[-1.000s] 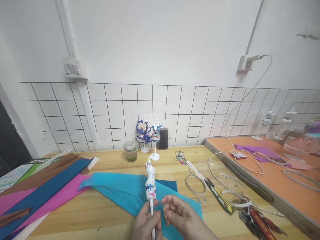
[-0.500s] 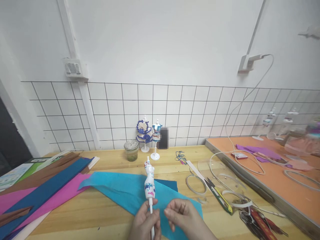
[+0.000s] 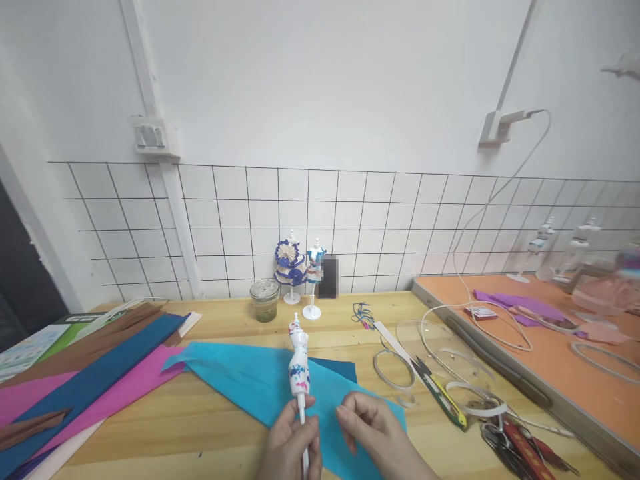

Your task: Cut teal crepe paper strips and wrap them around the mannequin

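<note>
Turquoise sheet (image 3: 240, 373); white mannequin (image 3: 299, 360), blue-pink patches.

Green-and-white printed sheet (image 3: 63, 339): pale letters on a dark band near its upper edge, partly covered by brown material (image 3: 107, 335); too small and slanted to read.
Red-and-white box (image 3: 481, 313) on the orange surface (image 3: 560, 360): fine print on its pale face, illegible.
Red tool handle (image 3: 525, 447) at lower right: light marks along its side, too blurred to make out.
Readable words, brands or numbers: none.
</note>
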Motion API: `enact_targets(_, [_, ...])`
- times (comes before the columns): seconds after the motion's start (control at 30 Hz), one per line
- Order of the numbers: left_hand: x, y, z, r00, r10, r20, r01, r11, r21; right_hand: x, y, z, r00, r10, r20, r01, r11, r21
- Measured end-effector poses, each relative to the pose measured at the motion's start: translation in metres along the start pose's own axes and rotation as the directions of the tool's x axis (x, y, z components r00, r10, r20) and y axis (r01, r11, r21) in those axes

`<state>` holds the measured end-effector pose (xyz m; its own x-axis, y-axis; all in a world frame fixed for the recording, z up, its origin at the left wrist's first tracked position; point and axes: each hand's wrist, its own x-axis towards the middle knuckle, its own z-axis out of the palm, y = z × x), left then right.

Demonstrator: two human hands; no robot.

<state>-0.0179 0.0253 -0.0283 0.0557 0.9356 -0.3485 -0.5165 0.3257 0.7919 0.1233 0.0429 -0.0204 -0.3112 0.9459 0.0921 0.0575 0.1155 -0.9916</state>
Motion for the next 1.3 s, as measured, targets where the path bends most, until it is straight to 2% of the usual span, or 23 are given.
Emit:
enact_targets(0.23, [0.002, 0.000, -0.001, 0.999, 0.005, 0.034, -0.006, 1.000, 0.014, 0.004, 0.001, 0.004, 0.995, 0.076, 0.070, -0.081, 0.994, 0.074])
enact_targets(0.37, [0.002, 0.000, -0.001, 0.999, 0.023, 0.045, -0.024, 1.000, 0.009, 0.004, 0.006, 0.002, 0.996, 0.089, 0.025, -0.090, 0.993, 0.076])
enact_targets(0.6, [0.000, 0.001, 0.001, 1.000, -0.007, -0.021, 0.007, 1.000, -0.006, 0.005, 0.009, -0.005, 0.994, 0.081, -0.079, -0.071, 0.989, 0.131])
enact_targets(0.9, [-0.001, 0.001, 0.002, 1.000, -0.001, -0.018, 0.001, 1.000, -0.002, 0.009, 0.013, -0.003, 0.993, 0.113, -0.020, -0.099, 0.933, 0.347])
enact_targets(1.03, [-0.002, 0.002, 0.002, 1.000, -0.010, -0.021, 0.010, 1.000, 0.005, 0.007, 0.011, 0.000, 0.994, 0.112, 0.000, -0.104, 0.917, 0.386])
enact_targets(1.17, [-0.003, 0.004, 0.002, 0.999, -0.029, -0.023, 0.029, 1.000, -0.012, 0.008, 0.007, -0.008, 0.987, 0.116, -0.109, -0.075, 0.943, 0.325])
enact_targets(1.3, [-0.005, 0.006, 0.002, 1.000, -0.026, 0.012, 0.027, 0.996, -0.091, 0.013, 0.002, -0.038, 0.951, 0.065, -0.304, -0.037, 0.995, 0.098])
